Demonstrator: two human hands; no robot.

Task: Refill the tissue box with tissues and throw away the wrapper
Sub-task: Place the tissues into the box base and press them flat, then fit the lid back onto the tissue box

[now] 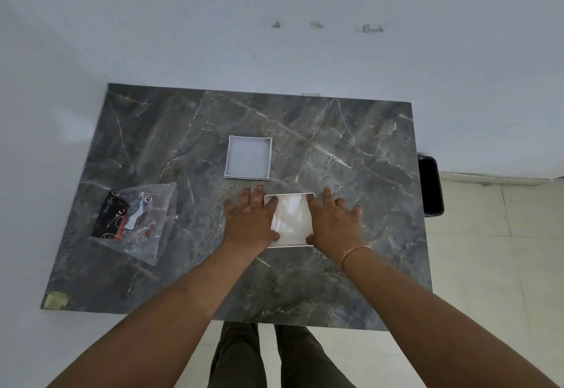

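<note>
A white square tissue box (291,219) lies open on the dark marble table (351,143), with white tissues showing inside. My left hand (250,219) rests flat on its left edge and my right hand (334,219) on its right edge, thumbs at the near rim, fingers spread. Neither hand grips the box. The box's white lid (247,158) lies upturned just behind it. A clear plastic wrapper (137,219) with red, black and white print lies crumpled at the table's left side, apart from both hands.
A black bin (431,186) stands on the floor beyond the table's right edge. A white wall runs behind the table. A patch of yellowish tape (55,299) marks the near left corner. My legs show below the near edge.
</note>
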